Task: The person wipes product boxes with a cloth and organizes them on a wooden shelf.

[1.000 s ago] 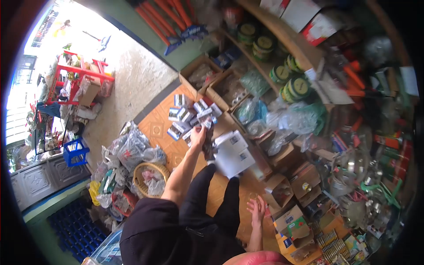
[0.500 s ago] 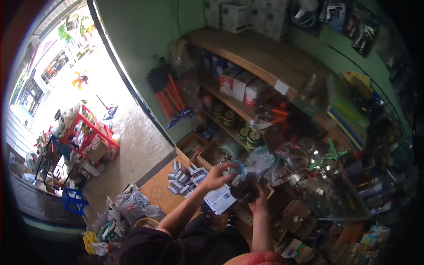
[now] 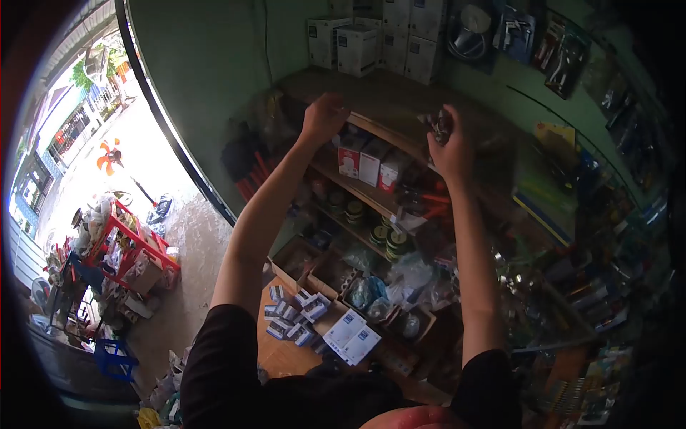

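Both my arms reach forward over the wooden shelf unit. My left hand [image 3: 324, 119] is raised at the left part of the top board [image 3: 389, 100], its blurred fingers loosely bent and apart, with nothing visible in them. Farther right, my right hand [image 3: 451, 150] grips a small dark, partly shiny object [image 3: 436, 127] above the same board; its kind cannot be made out. White boxes [image 3: 357, 48] stand stacked at the back of the top board, beyond both hands.
Below are red-and-white boxes [image 3: 369, 169] and green tins [image 3: 386, 237] on lower shelves. Small boxes [image 3: 294, 314] and white printed boxes [image 3: 351, 336] lie near my body, beside cartons with plastic bags [image 3: 411, 275]. Packaged tools [image 3: 564, 53] hang on the wall. A doorway opens left.
Both hands have risen from above the white printed boxes to the top board and moved apart. The dark object has gone up with my right hand. The view has shifted.
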`<control>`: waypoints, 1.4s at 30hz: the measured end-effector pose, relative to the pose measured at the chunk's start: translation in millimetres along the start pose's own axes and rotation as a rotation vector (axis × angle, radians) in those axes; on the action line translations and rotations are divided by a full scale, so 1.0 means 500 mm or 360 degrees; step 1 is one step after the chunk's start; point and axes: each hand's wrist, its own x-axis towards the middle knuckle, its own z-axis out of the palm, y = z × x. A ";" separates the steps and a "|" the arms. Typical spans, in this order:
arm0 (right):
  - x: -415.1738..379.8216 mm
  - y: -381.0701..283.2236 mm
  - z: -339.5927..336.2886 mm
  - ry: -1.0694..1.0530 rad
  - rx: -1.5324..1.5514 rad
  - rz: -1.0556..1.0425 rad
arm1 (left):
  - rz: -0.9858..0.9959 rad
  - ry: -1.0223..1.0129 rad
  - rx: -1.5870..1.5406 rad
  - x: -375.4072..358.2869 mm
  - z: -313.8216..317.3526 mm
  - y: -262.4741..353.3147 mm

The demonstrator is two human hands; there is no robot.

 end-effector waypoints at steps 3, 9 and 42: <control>-0.008 0.024 0.053 0.0016 -0.0384 0.0179 | 0.0053 0.0091 0.0095 0.175 0.044 -0.092; -0.035 0.045 0.091 0.0149 -0.0649 0.0232 | -0.0025 0.0124 0.0213 0.453 0.158 -0.215; -0.026 0.022 0.079 0.0265 -0.0603 0.0141 | 0.0470 0.0644 -0.0449 0.054 -0.110 -0.010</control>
